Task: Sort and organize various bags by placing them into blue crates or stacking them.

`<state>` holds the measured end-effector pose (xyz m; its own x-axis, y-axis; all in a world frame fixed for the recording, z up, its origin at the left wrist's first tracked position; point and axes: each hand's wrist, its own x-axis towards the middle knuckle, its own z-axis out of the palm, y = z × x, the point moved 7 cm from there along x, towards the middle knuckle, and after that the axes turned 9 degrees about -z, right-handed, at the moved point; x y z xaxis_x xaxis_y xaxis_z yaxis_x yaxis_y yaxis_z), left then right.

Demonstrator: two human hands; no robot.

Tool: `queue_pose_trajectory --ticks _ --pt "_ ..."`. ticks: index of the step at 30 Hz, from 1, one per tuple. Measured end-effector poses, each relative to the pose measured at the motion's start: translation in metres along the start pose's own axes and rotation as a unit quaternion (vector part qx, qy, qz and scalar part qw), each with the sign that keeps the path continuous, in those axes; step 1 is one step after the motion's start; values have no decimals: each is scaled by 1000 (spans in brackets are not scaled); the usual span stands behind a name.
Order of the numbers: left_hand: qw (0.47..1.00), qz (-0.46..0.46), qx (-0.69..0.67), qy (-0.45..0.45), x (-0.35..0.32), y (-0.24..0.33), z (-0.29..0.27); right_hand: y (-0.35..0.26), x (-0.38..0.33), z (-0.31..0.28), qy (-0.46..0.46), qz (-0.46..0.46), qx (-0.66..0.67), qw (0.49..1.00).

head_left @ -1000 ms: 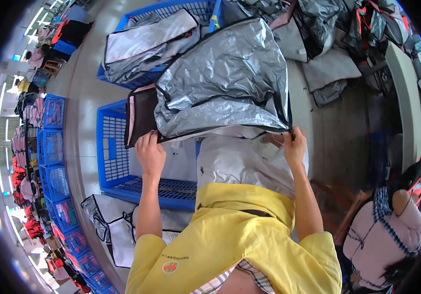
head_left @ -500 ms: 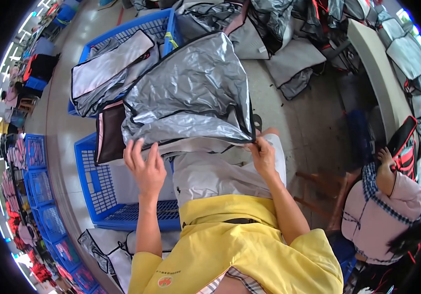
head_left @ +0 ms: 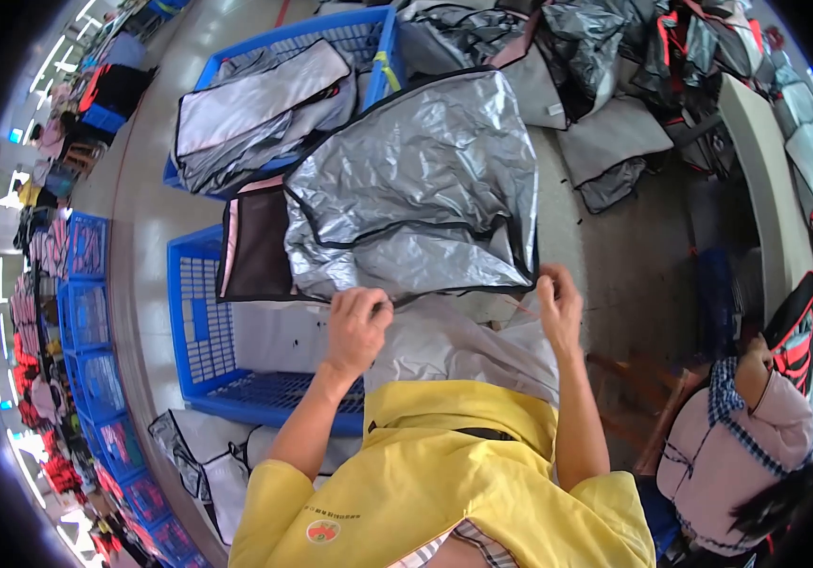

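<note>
The silver foil-like panel (head_left: 425,166) lies just ahead of both hands. The left hand (head_left: 357,331) bunches its fingers at the near edge; the right hand (head_left: 561,308) curls beside the corner. Whether either pinches, I cannot tell. It looks light, limp, slick; its black binding (head_left: 530,270) probably grips best.

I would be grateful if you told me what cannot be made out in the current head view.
All in the head view:
- Whether the left hand grips the silver fabric: the hand itself hides any contact.
- The right end of the lower blue crate: pale lap cloth covers it.
- The bottom of the upper blue crate: piled pieces hide it.
- Exact contents of the stacked crates: too small.
</note>
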<state>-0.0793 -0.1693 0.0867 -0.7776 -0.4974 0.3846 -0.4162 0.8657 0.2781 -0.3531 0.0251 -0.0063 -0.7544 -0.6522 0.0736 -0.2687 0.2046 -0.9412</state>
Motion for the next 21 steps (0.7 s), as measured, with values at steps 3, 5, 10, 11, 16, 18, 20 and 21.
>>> queue_pose_trajectory --ticks 3,5,10,11,16,18,20,21 --pt "999 -32 0 18 -19 0 -2 -57 43 12 -30 1 -143 989" --pt "998 -63 -11 27 -28 -2 0 -81 55 29 -61 -6 -235 970" --pt "992 -108 -47 41 -52 -1 12 -23 44 40 -25 -4 -308 951" --pt "992 -109 -53 42 -58 -1 15 -22 39 42 -24 1 -287 958" --pt "990 -122 -55 54 -65 -5 9 -33 27 42 -11 -19 -260 965" --pt "990 -117 -62 43 -68 -5 9 -25 26 45 -13 -32 -242 970" --pt "989 -124 -58 49 -69 -6 8 -26 27 48 1 -29 -224 974" --pt "988 -130 -69 38 -70 -6 9 -25 27 47 -10 -2 -230 973"
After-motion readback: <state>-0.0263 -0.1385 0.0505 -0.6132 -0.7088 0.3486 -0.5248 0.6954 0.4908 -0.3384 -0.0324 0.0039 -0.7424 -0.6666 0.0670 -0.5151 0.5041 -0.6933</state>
